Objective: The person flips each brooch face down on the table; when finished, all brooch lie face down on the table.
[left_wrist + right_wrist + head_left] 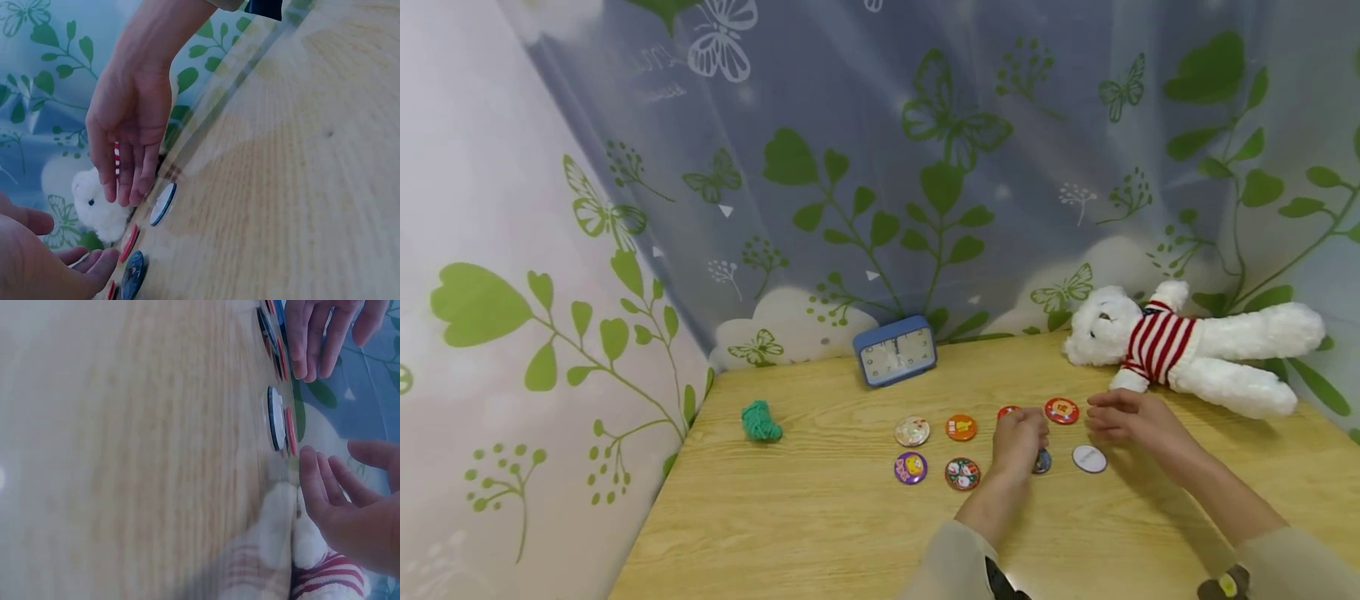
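Observation:
Round badges lie in two rows on the wooden table (820, 517). My left hand (1019, 440) hovers over a red badge (1007, 411) and a dark blue badge (1042, 461), partly covering both. In the left wrist view its thumb stands apart from the loosely bent fingers, with nothing held. My right hand (1138, 423) is just right of another red badge (1062, 410) and a white badge (1089, 458), fingers extended and holding nothing. Left of my hands lie an orange badge (961, 427), a pale badge (912, 431), a purple badge (911, 468) and a dark flowered badge (962, 473).
A blue clock (896, 351) stands at the table's back edge. The white teddy bear (1187, 346) in a striped shirt lies at the back right. A green yarn bundle (761, 422) is at the left. Patterned curtain (850, 167) hangs behind.

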A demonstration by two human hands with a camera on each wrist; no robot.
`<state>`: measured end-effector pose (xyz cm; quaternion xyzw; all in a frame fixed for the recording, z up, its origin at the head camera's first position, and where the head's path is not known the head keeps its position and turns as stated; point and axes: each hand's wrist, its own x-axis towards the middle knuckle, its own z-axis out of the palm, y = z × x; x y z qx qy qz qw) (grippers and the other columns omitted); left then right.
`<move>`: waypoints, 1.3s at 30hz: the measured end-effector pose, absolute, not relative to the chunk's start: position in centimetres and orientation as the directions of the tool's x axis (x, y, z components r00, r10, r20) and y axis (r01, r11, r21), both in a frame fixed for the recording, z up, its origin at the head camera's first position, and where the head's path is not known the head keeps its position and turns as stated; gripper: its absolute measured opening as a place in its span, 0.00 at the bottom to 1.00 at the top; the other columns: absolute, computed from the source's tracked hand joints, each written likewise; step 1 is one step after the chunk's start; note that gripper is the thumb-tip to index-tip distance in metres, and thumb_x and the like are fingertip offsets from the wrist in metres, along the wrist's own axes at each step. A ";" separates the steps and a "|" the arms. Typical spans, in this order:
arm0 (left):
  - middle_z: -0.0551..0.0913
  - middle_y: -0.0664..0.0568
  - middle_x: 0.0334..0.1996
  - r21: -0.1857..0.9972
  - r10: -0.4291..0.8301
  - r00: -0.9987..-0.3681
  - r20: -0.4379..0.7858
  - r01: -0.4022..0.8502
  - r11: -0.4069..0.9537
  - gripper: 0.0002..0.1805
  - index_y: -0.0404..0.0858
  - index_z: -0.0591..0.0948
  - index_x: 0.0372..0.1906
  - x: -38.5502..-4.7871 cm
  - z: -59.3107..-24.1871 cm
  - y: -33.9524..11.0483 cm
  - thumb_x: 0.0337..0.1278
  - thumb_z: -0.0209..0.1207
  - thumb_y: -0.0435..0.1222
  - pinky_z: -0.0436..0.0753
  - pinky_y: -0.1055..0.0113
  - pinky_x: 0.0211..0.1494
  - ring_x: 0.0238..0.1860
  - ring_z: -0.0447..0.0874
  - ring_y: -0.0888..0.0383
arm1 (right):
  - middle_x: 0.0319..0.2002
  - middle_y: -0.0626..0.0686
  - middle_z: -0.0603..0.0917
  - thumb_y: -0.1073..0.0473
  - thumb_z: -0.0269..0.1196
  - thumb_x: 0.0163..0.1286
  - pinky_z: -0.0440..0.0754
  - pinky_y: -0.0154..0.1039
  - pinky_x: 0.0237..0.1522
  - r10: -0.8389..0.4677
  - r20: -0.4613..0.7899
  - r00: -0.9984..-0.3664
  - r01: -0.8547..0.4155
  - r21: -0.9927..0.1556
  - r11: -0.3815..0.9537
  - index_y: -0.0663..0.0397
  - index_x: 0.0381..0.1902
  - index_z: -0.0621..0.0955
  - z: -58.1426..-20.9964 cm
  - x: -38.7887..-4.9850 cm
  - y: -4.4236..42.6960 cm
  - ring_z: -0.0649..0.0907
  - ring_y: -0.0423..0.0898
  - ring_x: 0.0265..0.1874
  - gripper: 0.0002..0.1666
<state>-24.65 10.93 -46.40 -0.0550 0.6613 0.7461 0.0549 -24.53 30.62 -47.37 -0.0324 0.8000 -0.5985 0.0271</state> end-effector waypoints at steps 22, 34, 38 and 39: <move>0.85 0.40 0.32 0.981 0.037 -0.982 -0.187 -0.189 -0.053 0.11 0.28 0.85 0.43 -25.7 -46.5 12.5 0.61 0.58 0.30 0.88 0.59 0.43 0.31 0.82 0.54 | 0.50 0.61 0.87 0.61 0.56 0.81 0.91 0.39 0.45 -0.054 -0.084 -0.995 0.067 -0.960 0.271 0.84 0.68 0.66 -47.8 -26.9 30.5 0.89 0.41 0.39 0.30; 0.75 0.53 0.22 0.983 0.016 -0.983 -0.182 -0.182 -0.013 0.09 0.29 0.85 0.39 -26.2 -46.1 13.3 0.57 0.59 0.28 0.66 0.74 0.26 0.22 0.67 0.62 | 0.40 0.52 0.87 0.66 0.56 0.79 0.91 0.37 0.39 -0.047 -0.085 -0.995 0.070 -0.965 0.254 0.87 0.64 0.67 -48.2 -28.0 30.4 0.88 0.40 0.34 0.27; 0.75 0.53 0.24 0.983 0.018 -0.983 -0.184 -0.185 -0.008 0.08 0.29 0.85 0.39 -26.3 -46.1 13.4 0.58 0.59 0.28 0.68 0.73 0.28 0.24 0.69 0.61 | 0.37 0.52 0.88 0.69 0.56 0.78 0.90 0.36 0.37 -0.053 -0.077 -0.996 0.061 -0.965 0.253 0.89 0.63 0.67 -48.2 -28.1 30.0 0.87 0.39 0.32 0.26; 0.75 0.52 0.24 0.983 0.016 -0.983 -0.184 -0.184 -0.010 0.08 0.29 0.85 0.39 -26.3 -46.2 13.5 0.58 0.59 0.28 0.68 0.72 0.28 0.24 0.70 0.60 | 0.36 0.52 0.88 0.69 0.55 0.77 0.90 0.35 0.37 -0.055 -0.075 -0.996 0.059 -0.966 0.252 0.90 0.63 0.67 -48.2 -28.1 29.9 0.87 0.39 0.32 0.26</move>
